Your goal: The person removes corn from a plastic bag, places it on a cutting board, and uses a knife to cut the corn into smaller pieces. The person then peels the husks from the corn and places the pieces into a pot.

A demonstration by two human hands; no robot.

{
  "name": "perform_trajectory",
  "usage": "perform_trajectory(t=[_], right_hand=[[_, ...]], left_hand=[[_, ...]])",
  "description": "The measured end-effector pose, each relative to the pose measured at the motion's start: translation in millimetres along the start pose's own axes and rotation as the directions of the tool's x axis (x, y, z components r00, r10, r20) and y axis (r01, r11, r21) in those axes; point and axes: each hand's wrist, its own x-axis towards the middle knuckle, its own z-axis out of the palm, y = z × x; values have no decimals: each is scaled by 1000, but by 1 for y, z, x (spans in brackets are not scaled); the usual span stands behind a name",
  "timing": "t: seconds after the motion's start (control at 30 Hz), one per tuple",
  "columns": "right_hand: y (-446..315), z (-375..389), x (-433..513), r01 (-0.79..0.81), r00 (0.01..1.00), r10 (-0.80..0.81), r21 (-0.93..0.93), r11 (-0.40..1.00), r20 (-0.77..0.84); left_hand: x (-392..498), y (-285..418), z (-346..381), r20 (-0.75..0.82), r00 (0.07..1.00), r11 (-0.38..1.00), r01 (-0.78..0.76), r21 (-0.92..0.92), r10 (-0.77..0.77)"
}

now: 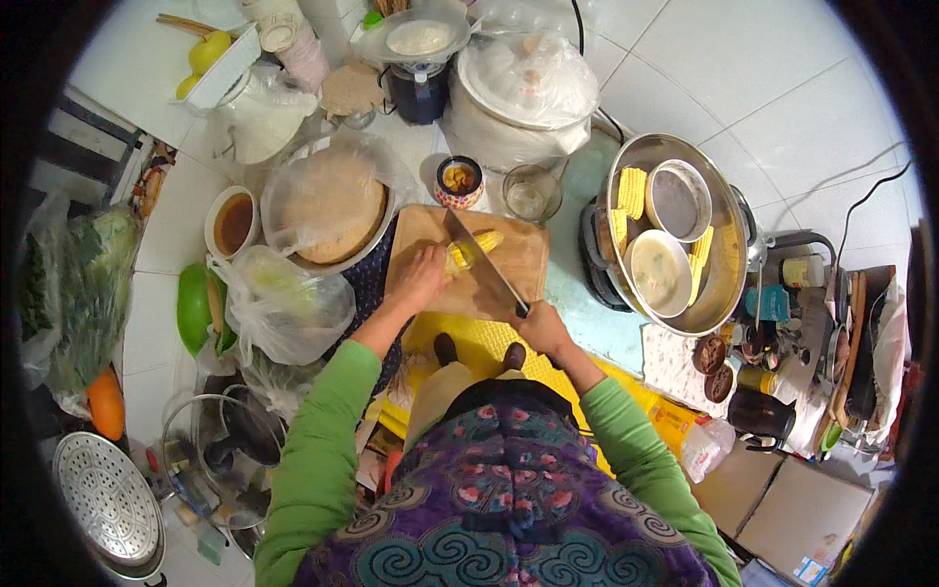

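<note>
On the wooden cutting board (524,246) lies a piece of corn on the cob (488,240). My left hand (423,279) grips its near left end. My right hand (541,326) is closed around the dark handle of a wide-bladed kitchen knife (484,258). The blade slants across the cob, just right of my left fingers; I cannot tell how deep it sits. Right of the board, a large steel pot (615,176) holds several corn pieces (631,192), a bowl of pale soup (658,273) and a bowl with dark greyish contents (677,198).
Behind the board stand a small patterned jar (460,180) and a drinking glass (530,194). A plastic-covered basin (381,227) and a knotted plastic bag (290,308) sit close on the left. A big plastic-wrapped pot (517,95) stands at the back. Seasoning jars (755,379) crowd the right.
</note>
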Motion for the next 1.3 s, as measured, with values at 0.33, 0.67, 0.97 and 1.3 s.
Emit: perform_trajectory(t=[0.33,0.67,0.97,1.3], right_hand=[[-11,10,-63,171,970,-166,13,985,-179],[44,11,-12,139,827,-347,-436,889,-443],[51,23,22,283,706,-549,-533,798,-447],[-26,10,82,473,685,-518,-228,851,-513]], left_hand=[[-32,18,-9,-125,969,951,233,203,-211],[-59,-3,-81,-73,889,711,309,-631,-452],[-69,9,-85,-71,944,734,201,-649,-322],[-71,33,-96,-69,894,459,160,-874,-444]])
